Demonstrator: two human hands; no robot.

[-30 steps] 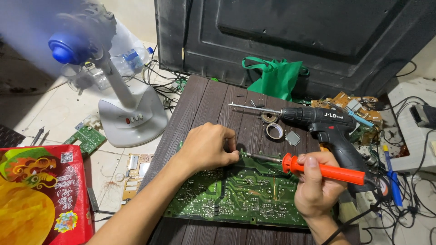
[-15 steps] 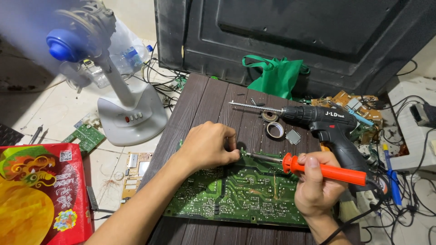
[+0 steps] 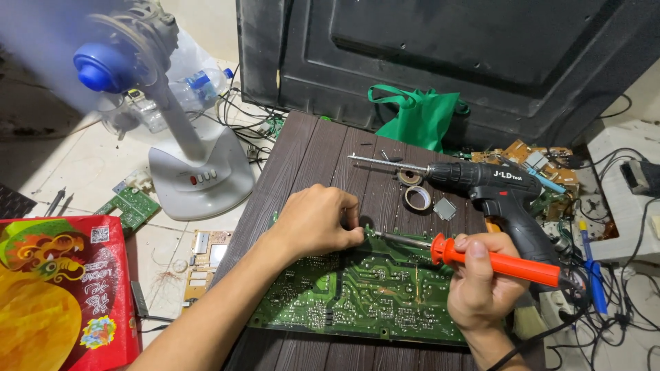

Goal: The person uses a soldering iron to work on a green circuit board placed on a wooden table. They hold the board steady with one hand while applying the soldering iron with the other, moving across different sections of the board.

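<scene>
I am looking down at the large green printed circuit board (image 3: 357, 295), which is lying solder-side up along the near edge of the dark wood-grain table (image 3: 316, 148). My right hand (image 3: 481, 282) is wrapping closed around the orange-handled soldering iron (image 3: 481, 257), holding it like a pen, with the metal tip pointing left toward the board's far edge. My left hand (image 3: 317, 221) is curling down on that same far edge, fingertips pinching closed at something there; what they are gripping I cannot tell. To do this well, I judge the left hand should be pressing the board flat while the tip is touching only the one joint, with the cord kept off the board. Further along, a small roll of tape (image 3: 417, 198) and a black cordless drill (image 3: 491, 182) are lying toward the table's far right corner. Beyond the left edge, a grey standing fan (image 3: 185, 158) is running on the floor.
</scene>
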